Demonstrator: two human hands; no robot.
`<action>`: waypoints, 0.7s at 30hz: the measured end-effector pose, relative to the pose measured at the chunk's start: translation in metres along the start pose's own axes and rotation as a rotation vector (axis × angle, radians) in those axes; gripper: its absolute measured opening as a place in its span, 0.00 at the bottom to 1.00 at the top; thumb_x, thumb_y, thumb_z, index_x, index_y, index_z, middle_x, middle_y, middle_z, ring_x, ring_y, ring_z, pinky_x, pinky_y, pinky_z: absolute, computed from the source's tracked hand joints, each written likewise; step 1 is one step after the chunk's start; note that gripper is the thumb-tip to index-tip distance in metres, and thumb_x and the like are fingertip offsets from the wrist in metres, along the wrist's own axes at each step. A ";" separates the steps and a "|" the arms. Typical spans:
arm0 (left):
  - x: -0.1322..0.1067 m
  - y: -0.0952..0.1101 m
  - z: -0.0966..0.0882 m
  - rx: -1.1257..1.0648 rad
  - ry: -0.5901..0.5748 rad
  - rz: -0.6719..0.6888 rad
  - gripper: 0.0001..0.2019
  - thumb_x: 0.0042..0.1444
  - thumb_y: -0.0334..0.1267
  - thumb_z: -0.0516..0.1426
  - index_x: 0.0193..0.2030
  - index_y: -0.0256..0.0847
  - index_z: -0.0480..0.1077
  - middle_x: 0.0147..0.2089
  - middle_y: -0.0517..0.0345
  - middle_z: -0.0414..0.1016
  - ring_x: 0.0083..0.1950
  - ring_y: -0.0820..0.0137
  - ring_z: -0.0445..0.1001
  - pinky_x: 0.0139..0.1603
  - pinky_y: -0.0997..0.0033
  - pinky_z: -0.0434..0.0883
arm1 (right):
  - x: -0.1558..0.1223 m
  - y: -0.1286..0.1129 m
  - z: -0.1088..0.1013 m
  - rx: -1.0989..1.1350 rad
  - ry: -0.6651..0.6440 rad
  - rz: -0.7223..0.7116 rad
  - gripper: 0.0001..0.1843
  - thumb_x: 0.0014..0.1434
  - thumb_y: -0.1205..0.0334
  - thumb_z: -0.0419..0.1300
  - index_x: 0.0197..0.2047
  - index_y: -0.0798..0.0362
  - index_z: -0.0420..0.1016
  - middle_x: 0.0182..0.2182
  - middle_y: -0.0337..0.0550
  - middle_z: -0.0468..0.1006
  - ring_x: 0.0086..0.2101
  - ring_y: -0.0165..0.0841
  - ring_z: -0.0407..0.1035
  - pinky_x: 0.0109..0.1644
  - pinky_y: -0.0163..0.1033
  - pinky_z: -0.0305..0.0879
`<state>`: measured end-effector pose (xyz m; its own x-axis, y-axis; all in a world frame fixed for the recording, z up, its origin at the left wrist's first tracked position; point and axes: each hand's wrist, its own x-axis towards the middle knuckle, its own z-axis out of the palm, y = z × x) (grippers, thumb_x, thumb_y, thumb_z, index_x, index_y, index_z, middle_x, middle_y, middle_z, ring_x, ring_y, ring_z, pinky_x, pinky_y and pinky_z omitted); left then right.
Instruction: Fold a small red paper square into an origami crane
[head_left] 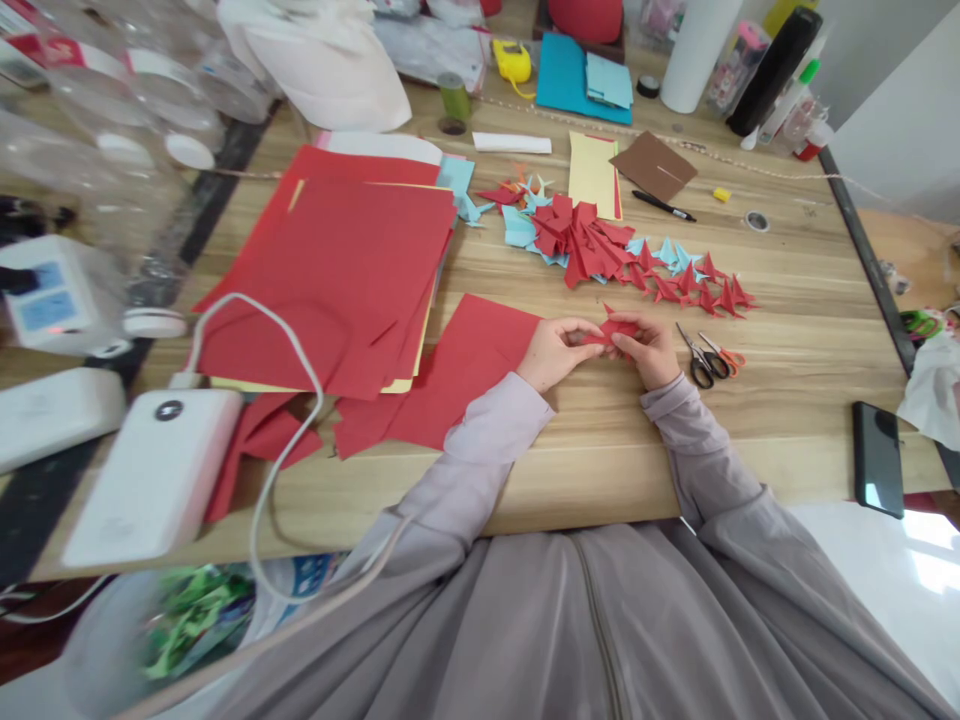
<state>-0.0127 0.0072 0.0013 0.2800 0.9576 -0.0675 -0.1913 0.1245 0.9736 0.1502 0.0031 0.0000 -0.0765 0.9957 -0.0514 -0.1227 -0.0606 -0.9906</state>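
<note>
Between my two hands, over the front middle of the wooden table, is a small folded red paper piece (616, 328) with a point sticking up. My left hand (559, 350) pinches its left end between thumb and fingers. My right hand (648, 348) is closed on its right side, partly covering it. Just beyond lie folded red paper cranes (688, 284) and blue paper cranes (667, 254), beside a heap of folded red paper (577, 235). Loose red sheets (457, 385) lie left of my left hand.
A large stack of red paper (337, 270) covers the left side. Black scissors (703, 366) and orange-handled scissors (727, 354) lie right of my right hand. A white power bank (154, 475) with a looping cable sits front left. A phone (877, 458) rests at the right edge.
</note>
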 end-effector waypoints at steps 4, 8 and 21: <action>0.000 0.002 0.000 0.052 0.014 0.023 0.12 0.39 0.39 0.67 0.31 0.36 0.74 0.25 0.58 0.76 0.28 0.72 0.75 0.35 0.70 0.72 | 0.002 0.004 -0.003 0.049 0.016 0.021 0.21 0.42 0.57 0.70 0.40 0.54 0.76 0.20 0.36 0.78 0.20 0.28 0.70 0.26 0.35 0.69; -0.001 0.003 0.001 0.060 0.015 0.048 0.13 0.41 0.43 0.66 0.30 0.36 0.74 0.25 0.57 0.76 0.27 0.72 0.75 0.34 0.70 0.73 | 0.002 0.006 -0.005 0.072 -0.003 0.020 0.19 0.43 0.57 0.70 0.40 0.54 0.76 0.20 0.36 0.78 0.20 0.28 0.70 0.26 0.35 0.69; -0.001 -0.002 0.000 0.144 -0.020 0.132 0.09 0.45 0.41 0.64 0.29 0.37 0.75 0.28 0.55 0.77 0.29 0.72 0.74 0.35 0.70 0.72 | 0.000 0.000 0.000 0.004 -0.028 -0.038 0.20 0.42 0.56 0.71 0.39 0.52 0.75 0.22 0.36 0.78 0.21 0.29 0.70 0.28 0.36 0.70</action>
<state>-0.0126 0.0060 -0.0005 0.2805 0.9575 0.0664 -0.0918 -0.0421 0.9949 0.1507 0.0033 0.0004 -0.0990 0.9950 -0.0099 -0.1303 -0.0228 -0.9912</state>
